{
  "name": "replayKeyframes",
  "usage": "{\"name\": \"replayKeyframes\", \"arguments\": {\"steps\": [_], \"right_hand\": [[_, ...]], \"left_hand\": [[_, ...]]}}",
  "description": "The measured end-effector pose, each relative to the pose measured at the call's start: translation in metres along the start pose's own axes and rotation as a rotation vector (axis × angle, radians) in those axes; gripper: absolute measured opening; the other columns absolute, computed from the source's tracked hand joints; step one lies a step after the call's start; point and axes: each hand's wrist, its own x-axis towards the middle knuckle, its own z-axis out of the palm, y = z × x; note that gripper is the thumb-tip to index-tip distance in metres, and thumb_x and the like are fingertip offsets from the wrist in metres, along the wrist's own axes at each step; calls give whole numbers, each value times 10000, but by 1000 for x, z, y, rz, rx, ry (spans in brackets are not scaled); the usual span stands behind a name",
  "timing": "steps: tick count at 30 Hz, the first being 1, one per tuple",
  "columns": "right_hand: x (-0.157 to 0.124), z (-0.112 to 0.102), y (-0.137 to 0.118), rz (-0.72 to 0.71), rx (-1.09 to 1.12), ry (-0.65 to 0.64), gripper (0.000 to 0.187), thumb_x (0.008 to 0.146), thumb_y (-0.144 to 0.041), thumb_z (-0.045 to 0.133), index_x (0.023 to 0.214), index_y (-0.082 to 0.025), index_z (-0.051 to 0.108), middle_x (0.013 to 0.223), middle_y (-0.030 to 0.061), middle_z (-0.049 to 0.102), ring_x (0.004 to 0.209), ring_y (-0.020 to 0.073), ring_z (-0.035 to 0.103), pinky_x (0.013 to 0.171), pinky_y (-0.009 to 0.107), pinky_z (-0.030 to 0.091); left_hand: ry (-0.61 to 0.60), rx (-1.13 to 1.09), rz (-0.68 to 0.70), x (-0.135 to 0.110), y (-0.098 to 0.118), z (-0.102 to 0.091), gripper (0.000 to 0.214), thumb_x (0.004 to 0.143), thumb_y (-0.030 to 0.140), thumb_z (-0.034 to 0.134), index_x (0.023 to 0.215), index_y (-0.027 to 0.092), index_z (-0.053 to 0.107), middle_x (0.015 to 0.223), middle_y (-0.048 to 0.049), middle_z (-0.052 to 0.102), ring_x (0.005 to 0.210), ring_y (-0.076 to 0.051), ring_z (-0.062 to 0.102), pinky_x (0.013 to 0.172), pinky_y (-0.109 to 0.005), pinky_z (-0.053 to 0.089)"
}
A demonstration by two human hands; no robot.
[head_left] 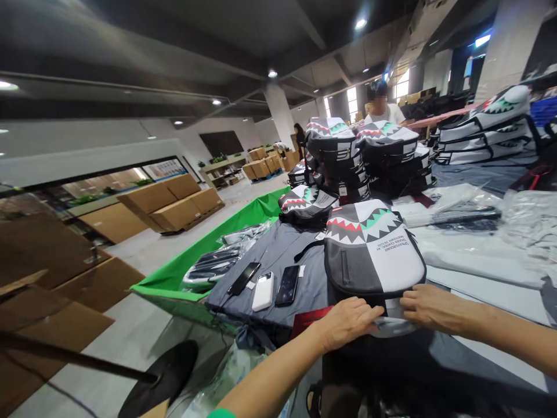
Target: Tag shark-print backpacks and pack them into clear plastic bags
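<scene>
A small backpack (376, 249) in black, grey and white, with a red and green shark-tooth print, lies on the dark cloth-covered table in front of me. Its printed lettering appears upside down to me. My left hand (354, 319) is closed at the bag's near edge, the fingers bent around it. Just to the right, my right hand (418, 305) pinches that same edge. Between them shows a pale, shiny strip (394, 319); whether it is part of the bag or plastic, I cannot tell. Some fingertips are hidden.
Two dark phones (287, 285) and a white power bank (263, 291) lie left of the bag. Stacked backpacks (333, 154) stand behind it. Clear plastic bags (470, 232) cover the right side. Wrapped goods fill a green-lined bin (174, 270) at left. A person (385, 110) is beyond.
</scene>
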Motion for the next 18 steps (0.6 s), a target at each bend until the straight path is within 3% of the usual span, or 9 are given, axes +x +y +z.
{"name": "replayKeyframes", "arguments": {"steps": [4,6,9,14,16,18], "right_hand": [[3,-13,9,59,62,-78,325,819,66,426,720,-210,565,666,-30,564,521,145,407,493,342,177],[5,-17,11,110,178,-106,334,817,63,401,724,-210,569,636,-45,543,504,133,375,486,326,180],[4,-17,10,208,305,-128,278,833,13,427,716,-204,556,614,-60,521,504,112,378,484,285,207],[-4,-3,9,186,170,4,300,883,11,388,771,-199,571,651,-55,531,466,99,304,489,300,138],[-8,1,10,121,107,73,334,908,15,352,827,-206,590,678,-47,539,465,113,283,487,323,149],[-10,2,10,110,104,90,310,943,-19,369,850,-215,590,713,-40,547,491,127,317,494,338,193]], "left_hand": [[13,23,22,-2,2,-6,255,1043,388,530,918,177,598,765,1,627,743,-149,596,687,-287,454],[17,-22,51,-1,0,-11,246,1040,376,536,899,187,608,878,-22,670,849,-149,618,752,-279,476],[21,-85,200,5,-6,-13,208,1037,341,550,903,206,635,952,-7,702,928,-126,620,829,-242,482],[61,104,459,16,-23,-1,270,1021,237,531,766,215,617,560,57,500,523,-117,458,596,-266,405],[78,127,529,17,-27,5,317,1032,270,511,732,212,599,521,65,446,470,-112,401,545,-275,355],[87,131,506,16,-27,7,354,1054,364,486,764,202,609,532,63,455,481,-113,409,567,-285,360]]}}
